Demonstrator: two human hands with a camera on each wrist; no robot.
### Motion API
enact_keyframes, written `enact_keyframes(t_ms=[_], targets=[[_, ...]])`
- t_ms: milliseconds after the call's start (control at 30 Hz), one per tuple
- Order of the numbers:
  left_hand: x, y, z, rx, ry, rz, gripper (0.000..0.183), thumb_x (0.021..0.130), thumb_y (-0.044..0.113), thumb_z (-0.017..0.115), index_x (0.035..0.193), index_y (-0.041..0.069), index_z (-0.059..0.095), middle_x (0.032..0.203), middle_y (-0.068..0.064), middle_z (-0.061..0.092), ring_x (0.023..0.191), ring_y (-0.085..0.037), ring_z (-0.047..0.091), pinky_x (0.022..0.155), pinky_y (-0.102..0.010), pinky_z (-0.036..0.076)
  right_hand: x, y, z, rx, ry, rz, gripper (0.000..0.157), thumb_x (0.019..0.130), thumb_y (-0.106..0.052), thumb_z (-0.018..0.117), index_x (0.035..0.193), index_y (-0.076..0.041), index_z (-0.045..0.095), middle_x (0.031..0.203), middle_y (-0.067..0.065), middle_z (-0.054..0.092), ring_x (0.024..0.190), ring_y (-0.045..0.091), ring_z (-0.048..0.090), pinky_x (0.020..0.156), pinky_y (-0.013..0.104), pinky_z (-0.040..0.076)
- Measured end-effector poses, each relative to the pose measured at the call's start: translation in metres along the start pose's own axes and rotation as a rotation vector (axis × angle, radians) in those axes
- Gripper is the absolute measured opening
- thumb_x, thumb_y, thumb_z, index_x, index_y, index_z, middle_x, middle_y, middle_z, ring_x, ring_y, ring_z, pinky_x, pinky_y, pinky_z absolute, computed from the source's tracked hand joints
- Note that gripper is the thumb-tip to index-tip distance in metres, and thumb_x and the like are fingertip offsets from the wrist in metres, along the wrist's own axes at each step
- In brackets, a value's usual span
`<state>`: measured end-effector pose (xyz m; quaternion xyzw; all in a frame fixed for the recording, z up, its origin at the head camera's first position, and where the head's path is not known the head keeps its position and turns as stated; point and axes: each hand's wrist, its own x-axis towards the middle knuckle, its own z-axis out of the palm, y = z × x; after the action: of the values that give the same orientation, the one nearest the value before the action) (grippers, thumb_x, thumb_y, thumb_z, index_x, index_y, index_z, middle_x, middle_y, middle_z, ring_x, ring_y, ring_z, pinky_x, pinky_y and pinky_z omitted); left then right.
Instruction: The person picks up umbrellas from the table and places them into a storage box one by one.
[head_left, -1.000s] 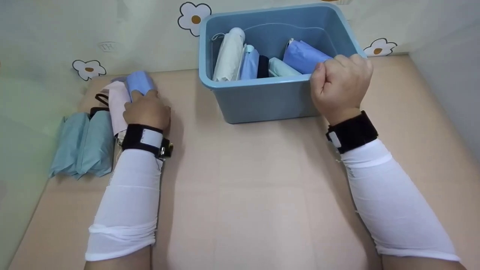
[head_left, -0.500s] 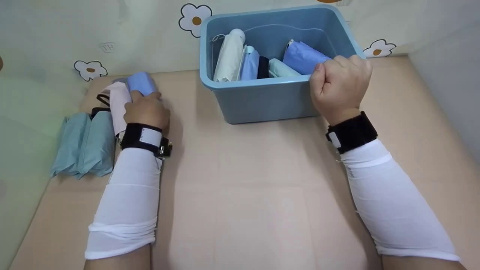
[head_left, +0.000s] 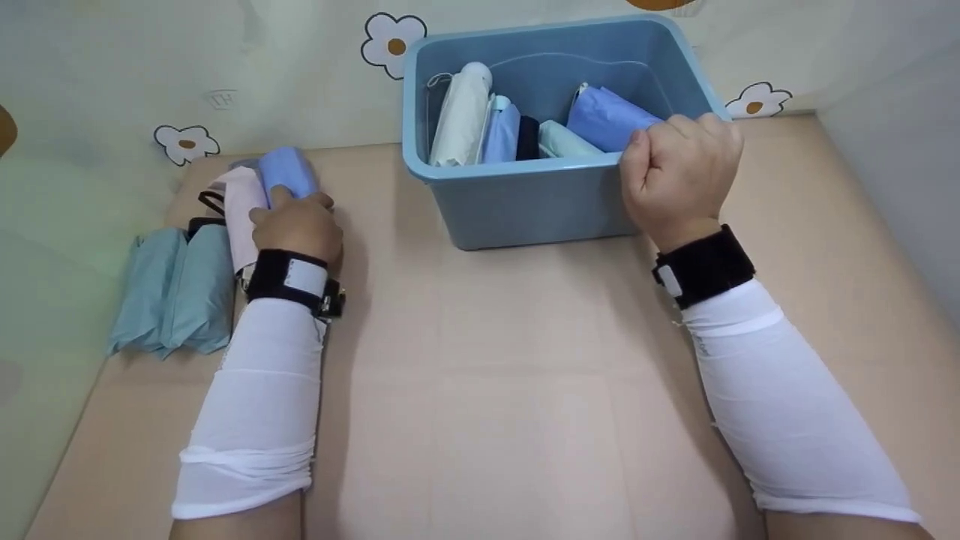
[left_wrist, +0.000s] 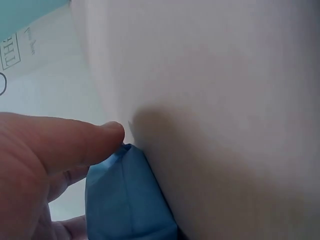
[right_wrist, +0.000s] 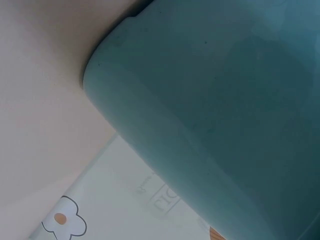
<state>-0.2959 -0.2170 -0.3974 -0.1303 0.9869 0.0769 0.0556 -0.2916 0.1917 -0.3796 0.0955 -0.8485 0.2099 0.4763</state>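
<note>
At the far left of the head view, my left hand (head_left: 298, 225) pinches the near end of a blue folded umbrella (head_left: 286, 171). In the left wrist view the thumb lies along one side of this blue umbrella (left_wrist: 130, 197), with fingers on the other. A pale pink folded umbrella (head_left: 244, 202) lies right beside it, on the left. My right hand (head_left: 684, 174) grips the front right corner of a blue plastic bin (head_left: 525, 210), its fingers curled over the rim. The right wrist view shows the bin's outer wall (right_wrist: 175, 110); the hand is out of that view.
Two teal folded umbrellas (head_left: 199, 292) lie side by side left of my forearm. Inside the bin are a white umbrella (head_left: 459, 116), light blue, black and mint ones, and a blue one (head_left: 607, 116). A wall with printed flowers (head_left: 394, 45) stands behind.
The head view has shifted slightly. My left hand stays at the blue umbrella with its fingers a little shifted; my right hand keeps its hold on the bin's rim.
</note>
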Motion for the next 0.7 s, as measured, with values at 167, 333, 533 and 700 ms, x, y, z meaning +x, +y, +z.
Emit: enact_keyframes(t_ms=[167, 333, 533, 700], targets=[[0.000, 0.001, -0.001, 0.012, -0.002, 0.006, 0.046, 0.100, 0.017, 0.054, 0.145, 0.014, 0.062, 0.136, -0.037, 0.042, 0.114, -0.056, 0.049, 0.087, -0.059, 0.052, 0.000, 0.001, 0.000, -0.001, 0.010, -0.009, 0.050, 0.097, -0.032, 0.040, 0.057, -0.002, 0.045, 0.056, 0.017, 0.045, 0.062, 0.040, 0.042, 0.069, 0.055, 0.032], [-0.006, 0.002, -0.003, 0.030, -0.023, 0.028, 0.044, 0.100, 0.023, 0.054, 0.141, 0.013, 0.065, 0.134, -0.036, 0.043, 0.115, -0.057, 0.048, 0.087, -0.061, 0.051, -0.002, 0.002, 0.002, 0.016, 0.038, -0.023, 0.048, 0.096, -0.030, 0.042, 0.057, -0.002, 0.044, 0.056, 0.016, 0.042, 0.062, 0.041, 0.041, 0.068, 0.054, 0.031], [-0.017, 0.002, -0.006, -0.020, -0.050, 0.042, 0.052, 0.097, 0.029, 0.063, 0.146, 0.012, 0.060, 0.137, -0.037, 0.042, 0.116, -0.058, 0.049, 0.091, -0.065, 0.048, -0.001, 0.002, 0.003, 0.021, 0.051, -0.028, 0.048, 0.095, -0.030, 0.043, 0.056, -0.003, 0.043, 0.055, 0.015, 0.042, 0.061, 0.040, 0.040, 0.067, 0.054, 0.030], [-0.017, -0.001, -0.008, -0.027, -0.064, 0.027, 0.071, 0.096, 0.034, 0.064, 0.160, 0.012, 0.043, 0.149, -0.043, 0.035, 0.122, -0.065, 0.049, 0.098, -0.073, 0.045, 0.000, 0.001, 0.001, 0.011, 0.029, -0.021, 0.049, 0.096, -0.031, 0.041, 0.057, -0.002, 0.044, 0.056, 0.016, 0.043, 0.061, 0.040, 0.041, 0.067, 0.054, 0.031]])
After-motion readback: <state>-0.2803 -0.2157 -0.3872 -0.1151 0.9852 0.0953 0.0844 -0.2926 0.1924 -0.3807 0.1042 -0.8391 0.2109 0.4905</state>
